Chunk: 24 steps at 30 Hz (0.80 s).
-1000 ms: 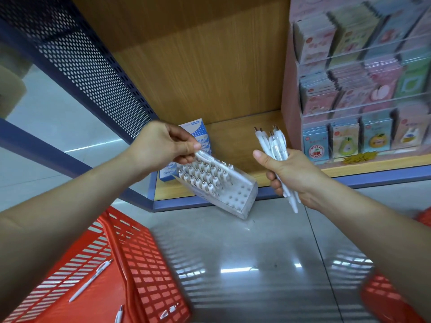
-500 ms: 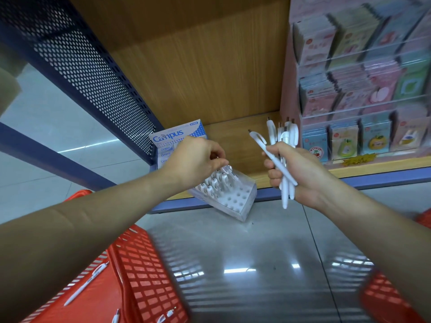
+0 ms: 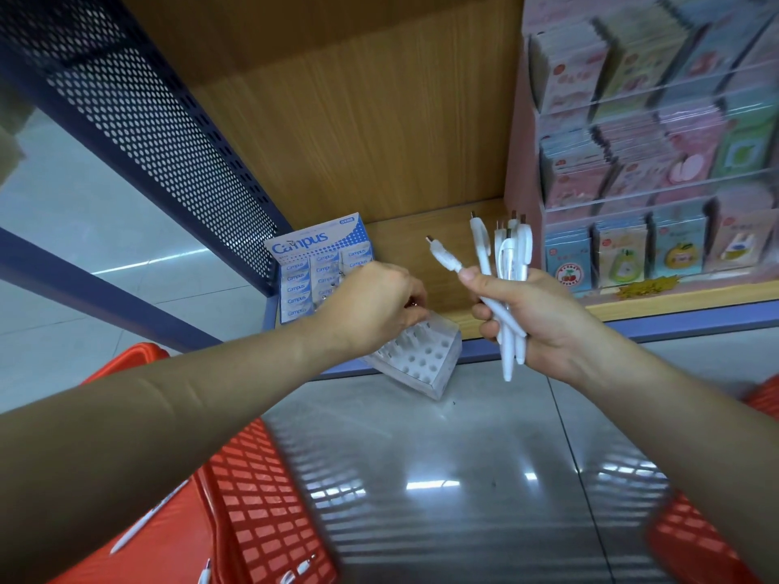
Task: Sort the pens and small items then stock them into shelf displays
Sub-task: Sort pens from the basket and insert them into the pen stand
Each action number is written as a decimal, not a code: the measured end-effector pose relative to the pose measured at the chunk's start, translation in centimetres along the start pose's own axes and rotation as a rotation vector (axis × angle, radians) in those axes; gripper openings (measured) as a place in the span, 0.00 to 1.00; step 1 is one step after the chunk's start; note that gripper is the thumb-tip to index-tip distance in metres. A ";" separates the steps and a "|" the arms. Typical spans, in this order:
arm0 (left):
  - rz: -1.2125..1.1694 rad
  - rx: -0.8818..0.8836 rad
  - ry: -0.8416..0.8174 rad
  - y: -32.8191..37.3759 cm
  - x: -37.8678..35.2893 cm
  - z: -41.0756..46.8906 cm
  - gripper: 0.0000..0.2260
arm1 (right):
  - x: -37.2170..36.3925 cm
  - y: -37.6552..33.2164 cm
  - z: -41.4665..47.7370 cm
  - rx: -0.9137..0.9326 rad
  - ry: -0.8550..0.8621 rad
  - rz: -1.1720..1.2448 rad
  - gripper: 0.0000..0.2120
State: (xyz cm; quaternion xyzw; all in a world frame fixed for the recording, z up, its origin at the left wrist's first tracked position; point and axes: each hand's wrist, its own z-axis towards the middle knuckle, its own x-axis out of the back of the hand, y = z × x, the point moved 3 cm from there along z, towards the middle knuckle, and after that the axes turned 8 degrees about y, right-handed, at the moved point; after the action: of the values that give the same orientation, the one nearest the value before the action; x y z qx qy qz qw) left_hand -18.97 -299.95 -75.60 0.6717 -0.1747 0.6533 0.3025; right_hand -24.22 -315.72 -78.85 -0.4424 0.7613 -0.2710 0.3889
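Observation:
My right hand (image 3: 543, 318) grips a bunch of several white pens (image 3: 508, 263), tips pointing up; one pen sticks out to the left between thumb and forefinger. My left hand (image 3: 371, 307) reaches down onto the top of a clear pen holder tray (image 3: 421, 362) with rows of round holes. Its fingers are curled over the pens standing in the tray's upper rows, which it hides. The tray leans tilted against the front edge of the wooden bottom shelf (image 3: 421, 246).
A blue Campus box (image 3: 318, 267) stands on the shelf behind my left hand. A pink display of small card packets (image 3: 657, 170) fills the right. A red basket (image 3: 253, 499) with loose white pens sits at the lower left, another red basket (image 3: 708, 541) at the lower right. A perforated blue panel (image 3: 147, 120) bounds the shelf's left.
My left hand moved down and right over the tray, and the tray came to lean lower at the shelf edge. My right hand turned the pen bunch upright and spread one pen out.

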 end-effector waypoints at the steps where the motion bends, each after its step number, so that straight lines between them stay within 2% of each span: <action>1: -0.005 0.013 -0.013 0.0 0.0 0.2 0.08 | 0.0 0.0 0.0 0.002 0.003 -0.006 0.07; 5: -0.023 0.061 -0.021 -0.1 0.4 0.9 0.08 | 0.2 0.0 0.2 -0.010 0.042 -0.006 0.08; 9: -0.049 0.083 0.013 -0.2 -0.1 0.8 0.07 | 0.3 -0.1 0.2 -0.055 0.023 0.028 0.02; 12: -0.046 0.058 0.019 0.0 -0.8 0.8 0.06 | 0.3 -0.1 0.1 -0.054 0.027 0.029 0.04; 20: -0.039 0.163 0.006 -0.5 -1.1 1.0 0.07 | -0.1 -0.1 -0.2 -0.018 -0.005 -0.010 0.08; 22: -0.160 0.287 -0.012 -0.9 -0.8 1.0 0.06 | -0.1 -0.2 -0.2 -0.004 -0.009 -0.032 0.08; 24: -0.507 0.483 0.010 -1.4 0.2 0.6 0.08 | 0.0 -0.2 -0.2 0.014 -0.014 -0.063 0.08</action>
State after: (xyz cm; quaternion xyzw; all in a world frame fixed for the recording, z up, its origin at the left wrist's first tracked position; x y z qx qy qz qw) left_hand -17.55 -299.23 -75.61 0.7427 0.1586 0.5831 0.2885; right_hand -24.28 -315.79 -78.54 -0.4655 0.7421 -0.2854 0.3888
